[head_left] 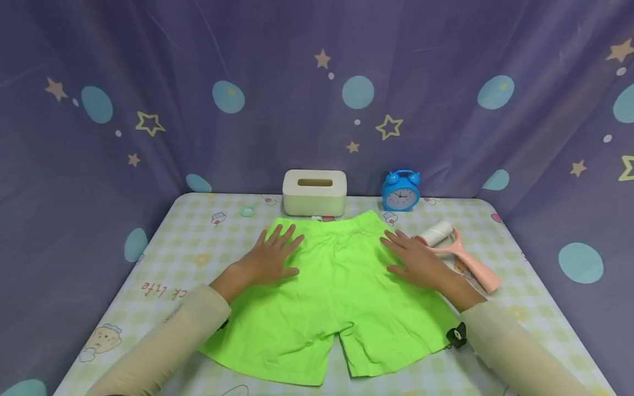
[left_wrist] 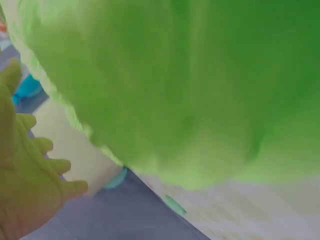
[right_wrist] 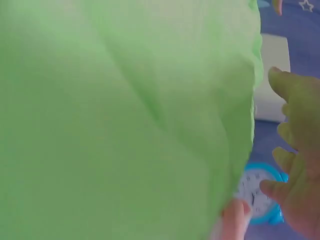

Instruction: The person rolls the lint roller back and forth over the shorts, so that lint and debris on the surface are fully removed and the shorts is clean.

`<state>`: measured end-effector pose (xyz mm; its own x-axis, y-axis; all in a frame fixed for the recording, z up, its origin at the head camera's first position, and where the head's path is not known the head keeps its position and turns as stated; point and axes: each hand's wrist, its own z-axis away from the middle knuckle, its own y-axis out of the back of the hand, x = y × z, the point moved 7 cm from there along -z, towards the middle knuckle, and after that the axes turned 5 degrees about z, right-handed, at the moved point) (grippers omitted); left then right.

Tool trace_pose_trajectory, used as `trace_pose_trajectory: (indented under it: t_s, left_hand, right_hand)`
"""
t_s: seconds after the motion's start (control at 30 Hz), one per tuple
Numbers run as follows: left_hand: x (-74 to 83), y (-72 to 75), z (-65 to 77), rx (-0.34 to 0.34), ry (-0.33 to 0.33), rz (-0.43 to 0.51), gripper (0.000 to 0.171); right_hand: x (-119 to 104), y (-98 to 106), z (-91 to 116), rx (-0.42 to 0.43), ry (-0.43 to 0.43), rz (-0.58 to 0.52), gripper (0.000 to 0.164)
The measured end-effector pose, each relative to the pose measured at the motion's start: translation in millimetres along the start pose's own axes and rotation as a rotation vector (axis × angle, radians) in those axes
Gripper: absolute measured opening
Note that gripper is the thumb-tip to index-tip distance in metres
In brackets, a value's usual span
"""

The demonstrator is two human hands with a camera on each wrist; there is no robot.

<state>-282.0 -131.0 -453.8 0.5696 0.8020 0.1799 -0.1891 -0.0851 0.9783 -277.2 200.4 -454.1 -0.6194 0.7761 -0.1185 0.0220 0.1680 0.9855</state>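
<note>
Bare hands (head_left: 267, 261), long cream sleeves (head_left: 165, 342), small black attachments (head_left: 456, 335) below both wrists (head_left: 462, 292).

My sleeves (head_left: 517, 341) are cream, the shorts (head_left: 337, 291) neon green, the desk (head_left: 170, 242) checked pale green and white, the clock (head_left: 401, 196) blue, the roller handle (head_left: 476, 268) pink, the curtain (head_left: 277, 38) star-printed purple.

head view: looks forward and down from above, over the tabletop (head_left: 223, 242) to the curtain (head_left: 282, 137); widest and farthest back
left wrist view: very near the shorts (head_left: 317, 297), facing past the left hand (head_left: 267, 261) to the box (head_left: 314, 202); rolled, with the box at frame left
right wrist view: very near the shorts, facing past the right hand (head_left: 418, 264) to box and clock (head_left: 400, 198); rolled, with both at frame right
shared by all three: shorts, box, clock, curtain
</note>
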Motion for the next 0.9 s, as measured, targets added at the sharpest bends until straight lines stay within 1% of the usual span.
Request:
trace_pose_trajectory:
  t_s: [0.1,0.17,0.23,0.33,0.4,0.47,0.53,0.6,0.7,0.8,0.83,0.9]
  left_hand:
    - [-8.0,8.9,2.6,0.016,-0.007,0.039,0.079]
    - [-15.3,15.1,5.3,0.037,-0.012,0.059,0.074]
    - [-24.1,21.0,8.2,0.054,-0.01,0.094,0.069]
    - [-38.7,27.2,12.3,0.054,0.013,0.122,0.062]
    - [-49.2,28.8,14.7,0.031,0.05,0.145,0.059]
    - [-59.5,27.7,18.7,0.002,0.09,0.17,0.058]
    - [-68.7,23.2,23.7,-0.03,0.126,0.2,0.058]
    - [-74.8,18.4,26.2,-0.048,0.13,0.236,0.059]
    - [-79.3,9.0,30.8,-0.068,0.109,0.308,0.061]
    - [-80.1,-0.2,35.1,-0.066,0.075,0.363,0.06]
    - [-80.1,-3.0,36.7,-0.065,0.066,0.369,0.059]
    - [-80.1,-8.8,39.5,-0.065,0.059,0.375,0.059]
  right_hand:
    - [17.5,12.3,2.6,0.033,-0.059,-0.023,0.068]
    - [32.5,22.3,6.2,0.065,-0.125,-0.047,0.062]
    - [49.7,29.7,12.5,0.08,-0.21,-0.086,0.059]
    - [74.0,36.3,25.6,0.081,-0.32,-0.121,0.057]
    - [88.2,38.5,35.3,0.075,-0.371,-0.136,0.06]
    - [99.4,37.7,44.4,0.069,-0.406,-0.145,0.063]
    - [109.0,35.5,52.7,0.063,-0.432,-0.159,0.065]
    - [117.9,34.7,60.4,0.052,-0.452,-0.163,0.069]
    - [128.4,30.6,69.8,0.031,-0.47,-0.157,0.075]
    - [135.8,22.1,79.5,0.012,-0.508,-0.166,0.082]
    - [137.5,17.9,82.7,0.008,-0.517,-0.175,0.082]
    - [139.2,8.3,89.6,-0.015,-0.531,-0.192,0.075]
